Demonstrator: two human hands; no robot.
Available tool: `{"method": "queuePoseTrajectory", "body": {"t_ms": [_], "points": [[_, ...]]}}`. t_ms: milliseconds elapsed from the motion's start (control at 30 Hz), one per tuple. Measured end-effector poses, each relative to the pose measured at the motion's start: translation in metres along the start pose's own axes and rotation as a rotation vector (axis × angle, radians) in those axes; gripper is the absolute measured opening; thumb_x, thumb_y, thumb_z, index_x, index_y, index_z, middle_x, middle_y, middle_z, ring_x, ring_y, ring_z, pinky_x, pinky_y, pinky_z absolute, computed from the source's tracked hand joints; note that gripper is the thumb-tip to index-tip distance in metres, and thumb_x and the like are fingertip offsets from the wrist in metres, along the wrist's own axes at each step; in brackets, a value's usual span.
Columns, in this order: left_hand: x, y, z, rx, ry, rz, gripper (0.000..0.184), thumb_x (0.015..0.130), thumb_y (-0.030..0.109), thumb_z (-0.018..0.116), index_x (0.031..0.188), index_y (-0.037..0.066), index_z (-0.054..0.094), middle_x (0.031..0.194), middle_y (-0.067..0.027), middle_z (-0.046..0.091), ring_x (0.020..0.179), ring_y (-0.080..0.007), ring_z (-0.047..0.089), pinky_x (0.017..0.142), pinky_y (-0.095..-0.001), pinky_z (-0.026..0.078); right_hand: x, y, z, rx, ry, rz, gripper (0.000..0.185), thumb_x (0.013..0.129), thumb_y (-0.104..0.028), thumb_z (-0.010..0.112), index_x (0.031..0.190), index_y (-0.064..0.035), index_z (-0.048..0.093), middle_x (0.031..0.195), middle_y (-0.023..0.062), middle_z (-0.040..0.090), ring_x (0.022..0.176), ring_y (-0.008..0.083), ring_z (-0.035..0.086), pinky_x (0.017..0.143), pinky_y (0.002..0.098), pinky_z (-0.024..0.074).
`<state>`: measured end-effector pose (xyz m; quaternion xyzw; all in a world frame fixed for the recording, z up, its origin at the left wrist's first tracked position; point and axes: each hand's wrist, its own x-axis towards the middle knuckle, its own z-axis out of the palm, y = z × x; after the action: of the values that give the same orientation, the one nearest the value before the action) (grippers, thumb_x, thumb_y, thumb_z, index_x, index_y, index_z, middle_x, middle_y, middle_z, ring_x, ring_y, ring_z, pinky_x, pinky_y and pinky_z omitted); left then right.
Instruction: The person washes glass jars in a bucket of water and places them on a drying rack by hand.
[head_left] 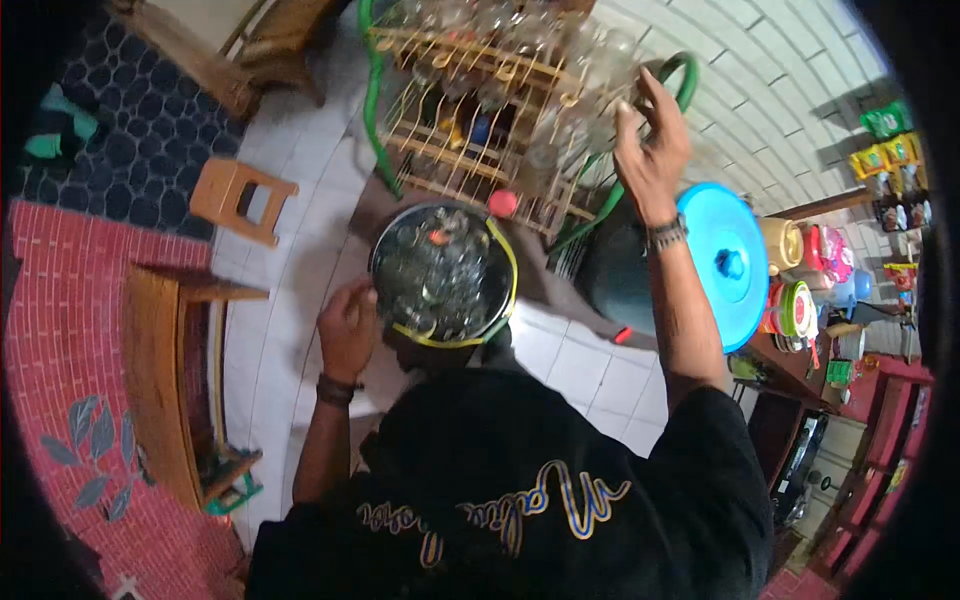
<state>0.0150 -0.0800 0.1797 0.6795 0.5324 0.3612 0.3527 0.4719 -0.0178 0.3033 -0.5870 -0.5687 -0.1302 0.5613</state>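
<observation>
1. Pale floor tiles (560, 362) spread beneath us, with a white brick-patterned wall (745, 60) beyond and an orange stool (240, 200) off to the left.
2. Before our body we see a dark, round bucket (514, 265), its rim partly edged in yellow-green, containing a jumble of clear glassware (440, 275).
3. Our left hand (348, 325) is loosely curled at the bucket's left side; we cannot tell whether it touches or grips anything.
4. Our right hand (655, 165) is raised with thumb and forefinger parted, grasping nothing we can see, near the clear glasses (608, 58) atop a slatted rack (470, 52).
5. Below our right forearm stands a dark drum (615, 270), beside a bright blue lid (715, 290).
</observation>
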Motion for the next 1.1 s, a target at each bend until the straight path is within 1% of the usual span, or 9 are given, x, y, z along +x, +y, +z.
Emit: {"method": "queuePoseTrajectory", "body": {"t_ms": [67, 267, 433, 600, 700, 800, 900, 1000, 1100], "points": [[0.011, 0.003, -0.01, -0.011, 0.056, -0.038, 0.027, 0.103, 0.023, 0.069, 0.112, -0.002, 0.073, 0.106, -0.0133, 0.076, 0.098, -0.02, 0.073, 0.088, -0.0339, 0.057, -0.095, -0.019, -0.013, -0.057, -0.092, 0.038, 0.035, 0.09, -0.004, 0.072, 0.125, -0.0026, 0.071, 0.118, 0.0159, 0.074, 0.101, 0.0262, 0.073, 0.089, 0.0356, 0.0584], [0.021, -0.019, -0.021, 0.001, -0.027, -0.166, 0.029, 0.104, 0.025, 0.068, 0.092, -0.001, 0.073, 0.084, -0.0077, 0.074, 0.079, -0.0122, 0.068, 0.074, -0.0304, 0.054, -0.271, -0.055, -0.042, -0.082, -0.445, 0.641, 0.012, 0.092, -0.006, 0.071, 0.1, 0.0006, 0.075, 0.103, 0.0167, 0.077, 0.085, 0.0241, 0.076, 0.073, 0.0342, 0.0581], [0.026, -0.03, -0.013, -0.01, -0.095, -0.212, 0.023, 0.105, 0.023, 0.067, 0.106, 0.001, 0.072, 0.095, -0.0061, 0.075, 0.088, -0.0107, 0.068, 0.083, -0.0286, 0.055, -0.329, -0.095, -0.059, -0.071, -0.495, 0.94, 0.015, 0.095, -0.012, 0.072, 0.093, 0.0022, 0.074, 0.106, 0.0167, 0.078, 0.083, 0.0254, 0.076, 0.073, 0.0342, 0.0609], [0.028, -0.034, 0.005, -0.15, -0.074, -0.138, 0.023, 0.105, 0.021, 0.068, 0.113, 0.0, 0.07, 0.101, -0.0033, 0.074, 0.09, -0.0109, 0.067, 0.081, -0.0278, 0.054, -0.337, -0.103, -0.063, -0.043, -0.456, 0.965, 0.02, 0.096, -0.015, 0.072, 0.087, 0.0029, 0.074, 0.106, 0.0154, 0.079, 0.082, 0.0242, 0.076, 0.073, 0.0335, 0.0605], [0.034, -0.039, 0.009, -0.164, -0.083, -0.111, 0.026, 0.102, 0.023, 0.071, 0.116, 0.001, 0.072, 0.107, -0.0075, 0.075, 0.093, -0.0131, 0.069, 0.082, -0.0314, 0.057, -0.332, -0.099, -0.066, -0.072, -0.439, 0.918, 0.023, 0.097, -0.015, 0.071, 0.083, 0.0032, 0.074, 0.102, 0.0156, 0.079, 0.08, 0.0231, 0.075, 0.072, 0.0333, 0.0588], [0.045, -0.045, 0.006, 0.085, -0.307, -0.227, 0.028, 0.1, 0.022, 0.073, 0.118, 0.001, 0.071, 0.108, -0.0098, 0.076, 0.093, -0.0143, 0.071, 0.083, -0.0319, 0.057, -0.329, -0.094, -0.068, -0.108, -0.452, 0.918, 0.021, 0.093, -0.011, 0.073, 0.077, 0.0028, 0.072, 0.095, 0.0164, 0.079, 0.079, 0.0228, 0.075, 0.072, 0.0338, 0.0561], [0.053, -0.041, 0.023, 0.059, -0.33, -0.261, 0.035, 0.097, 0.024, 0.076, 0.123, 0.002, 0.069, 0.112, -0.0135, 0.075, 0.097, -0.0171, 0.072, 0.083, -0.032, 0.058, -0.329, -0.092, -0.066, -0.072, -0.422, 0.857, 0.011, 0.087, -0.006, 0.077, 0.082, 0.0021, 0.074, 0.1, 0.0169, 0.078, 0.082, 0.0228, 0.075, 0.073, 0.034, 0.0572], [0.067, -0.04, 0.058, 0.022, -0.201, -0.002, 0.05, 0.092, 0.023, 0.079, 0.134, 0.002, 0.063, 0.121, -0.0189, 0.072, 0.114, -0.0299, 0.069, 0.097, -0.0412, 0.055, -0.318, -0.1, -0.059, -0.046, -0.458, 0.984, 0.032, 0.081, -0.001, 0.08, 0.112, -0.0003, 0.073, 0.11, 0.0156, 0.076, 0.09, 0.0237, 0.076, 0.074, 0.0318, 0.0594], [0.089, -0.055, 0.093, 0.159, -0.201, 0.318, 0.055, 0.091, 0.023, 0.077, 0.137, -0.001, 0.059, 0.132, -0.0232, 0.066, 0.124, -0.041, 0.062, 0.107, -0.0483, 0.049, -0.312, -0.102, -0.054, -0.048, -0.473, 0.922, 0.034, 0.083, -0.002, 0.075, 0.117, -0.0024, 0.073, 0.105, 0.0149, 0.076, 0.091, 0.023, 0.077, 0.067, 0.032, 0.0581]]}}
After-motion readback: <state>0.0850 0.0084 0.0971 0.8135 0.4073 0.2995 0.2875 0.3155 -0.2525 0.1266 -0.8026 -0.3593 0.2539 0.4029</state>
